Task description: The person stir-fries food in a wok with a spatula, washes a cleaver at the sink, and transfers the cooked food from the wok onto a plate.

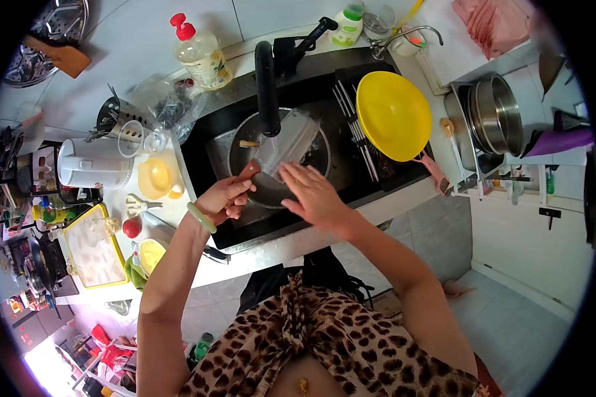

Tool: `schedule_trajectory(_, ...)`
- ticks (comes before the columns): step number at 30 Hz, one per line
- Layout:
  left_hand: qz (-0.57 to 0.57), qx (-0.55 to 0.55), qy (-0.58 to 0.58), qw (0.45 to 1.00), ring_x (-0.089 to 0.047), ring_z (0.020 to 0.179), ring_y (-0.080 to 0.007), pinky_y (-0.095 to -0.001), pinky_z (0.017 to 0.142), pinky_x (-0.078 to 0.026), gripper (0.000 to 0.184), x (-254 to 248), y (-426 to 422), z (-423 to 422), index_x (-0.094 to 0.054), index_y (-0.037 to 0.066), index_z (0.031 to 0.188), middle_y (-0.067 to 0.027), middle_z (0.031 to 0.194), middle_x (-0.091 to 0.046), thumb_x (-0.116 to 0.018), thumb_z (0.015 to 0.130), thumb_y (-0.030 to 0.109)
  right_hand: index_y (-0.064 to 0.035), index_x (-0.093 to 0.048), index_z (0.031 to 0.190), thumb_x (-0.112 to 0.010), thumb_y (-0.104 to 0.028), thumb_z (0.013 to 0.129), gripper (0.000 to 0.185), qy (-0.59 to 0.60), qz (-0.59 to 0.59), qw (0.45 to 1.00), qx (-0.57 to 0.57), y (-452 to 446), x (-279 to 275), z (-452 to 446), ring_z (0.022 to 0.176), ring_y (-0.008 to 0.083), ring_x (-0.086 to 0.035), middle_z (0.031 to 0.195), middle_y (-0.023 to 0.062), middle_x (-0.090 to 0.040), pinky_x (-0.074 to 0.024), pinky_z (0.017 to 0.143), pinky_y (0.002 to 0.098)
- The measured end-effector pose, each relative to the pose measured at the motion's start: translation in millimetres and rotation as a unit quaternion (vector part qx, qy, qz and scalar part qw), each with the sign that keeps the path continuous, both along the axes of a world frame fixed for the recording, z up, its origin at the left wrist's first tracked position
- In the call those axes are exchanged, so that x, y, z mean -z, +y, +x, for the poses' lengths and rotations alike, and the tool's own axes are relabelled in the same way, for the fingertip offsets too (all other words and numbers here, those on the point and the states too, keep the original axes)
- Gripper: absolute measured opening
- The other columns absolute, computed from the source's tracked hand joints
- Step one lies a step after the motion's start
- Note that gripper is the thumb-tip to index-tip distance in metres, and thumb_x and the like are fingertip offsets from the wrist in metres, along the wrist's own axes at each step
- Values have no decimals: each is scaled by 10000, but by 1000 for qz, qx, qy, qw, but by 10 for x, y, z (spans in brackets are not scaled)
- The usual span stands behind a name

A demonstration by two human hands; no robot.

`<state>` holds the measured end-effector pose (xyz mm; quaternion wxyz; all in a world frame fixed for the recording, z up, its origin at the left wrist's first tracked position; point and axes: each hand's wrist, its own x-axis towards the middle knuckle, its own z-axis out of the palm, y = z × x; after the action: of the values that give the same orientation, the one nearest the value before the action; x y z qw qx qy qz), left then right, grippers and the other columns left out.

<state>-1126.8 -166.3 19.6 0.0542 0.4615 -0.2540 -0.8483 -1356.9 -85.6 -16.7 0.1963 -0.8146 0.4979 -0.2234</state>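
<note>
My left hand (225, 200) is closed around the brown riveted handle of a cleaver (291, 140). Its wide, shiny blade lies under the black faucet (267, 89), above a round metal pan (329, 165) in the dark sink (208, 228). My right hand (311, 195) is spread, with its fingertips at the near edge of the blade; whether they press on it I cannot tell. A small light-brown piece (248, 143) shows near the pan's left side.
A yellow bowl (394, 116) rests over a metal rack (361, 142) at the sink's right. Behind the sink stands a red-topped soap bottle (205, 63). On the left counter are a white kettle (93, 163), a tomato (132, 228) and a yellow-edged board (94, 248).
</note>
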Motion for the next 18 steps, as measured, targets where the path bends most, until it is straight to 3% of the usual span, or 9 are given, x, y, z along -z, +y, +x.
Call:
schedule_trajectory(4, -4, -6, 13, 1000, -252, 376, -52, -200, 376, -232, 216, 32, 18, 35, -519, 83, 919, 58, 531, -354, -554, 886, 294, 9, -364, 1303, -570, -225, 820, 575, 112, 8, 992, 50, -154, 126, -263, 1295, 274, -295, 1382, 146, -338, -232, 1054, 430)
schedule_trajectory(10, 18, -26, 20, 999, -241, 374, -45, -203, 378, -224, 215, 90, 56, 36, -529, 89, 900, 63, 525, -355, -553, 886, 301, -18, -400, 1292, -581, -227, 802, 563, 75, 14, 997, -23, 24, -22, -78, 1294, 283, -294, 1378, 115, -354, -251, 1039, 458)
schedule_trajectory(15, 22, -31, 29, 999, -234, 377, -46, -203, 377, -223, 215, 100, 54, 60, -530, 89, 901, 63, 527, -349, -551, 887, 303, -55, -424, 1286, -576, -220, 804, 532, 122, -2, 991, 50, -194, 97, -271, 1283, 281, -302, 1363, 97, -373, -248, 1035, 471)
schedule_trajectory(18, 24, -32, 34, 999, -231, 381, -45, -202, 378, -222, 217, 105, 62, 75, -528, 87, 908, 64, 527, -339, -545, 891, 302, -57, -432, 1280, -584, -235, 803, 532, 113, 5, 993, -16, -182, -39, -181, 1283, 279, -303, 1358, 93, -382, -252, 1032, 477)
